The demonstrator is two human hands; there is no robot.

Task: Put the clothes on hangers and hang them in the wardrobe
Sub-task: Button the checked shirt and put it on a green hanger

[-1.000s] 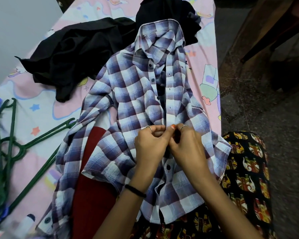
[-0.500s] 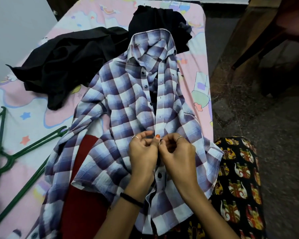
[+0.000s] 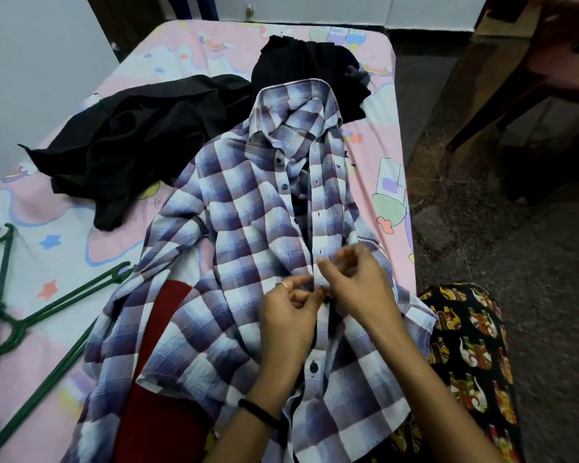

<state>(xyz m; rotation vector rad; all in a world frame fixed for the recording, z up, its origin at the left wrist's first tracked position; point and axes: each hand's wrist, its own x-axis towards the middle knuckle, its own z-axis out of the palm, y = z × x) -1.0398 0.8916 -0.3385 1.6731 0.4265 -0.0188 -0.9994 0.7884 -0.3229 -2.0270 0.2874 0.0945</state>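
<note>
A blue and white checked shirt [image 3: 248,235] lies front up on the bed, collar pointing away from me. My left hand [image 3: 290,315] and my right hand [image 3: 355,282] meet at the button strip in the middle of the shirt. Both pinch the strip's cloth, the left at the buttonhole edge, the right beside it. The buttons above are undone; one button [image 3: 314,366] shows just below my hands. Green plastic hangers [image 3: 30,315] lie on the sheet to the left.
Black clothes [image 3: 137,138] are heaped at the back left, with another dark garment [image 3: 308,65] behind the collar. A red garment [image 3: 157,412] lies under the shirt. The pink bed [image 3: 388,135] ends at the right, beside a dark stone floor and a wooden chair [image 3: 532,71].
The view has tilted up, showing more of the bed's far end. My hands have stayed at the button strip, and the right hand's fingers have lifted slightly higher.
</note>
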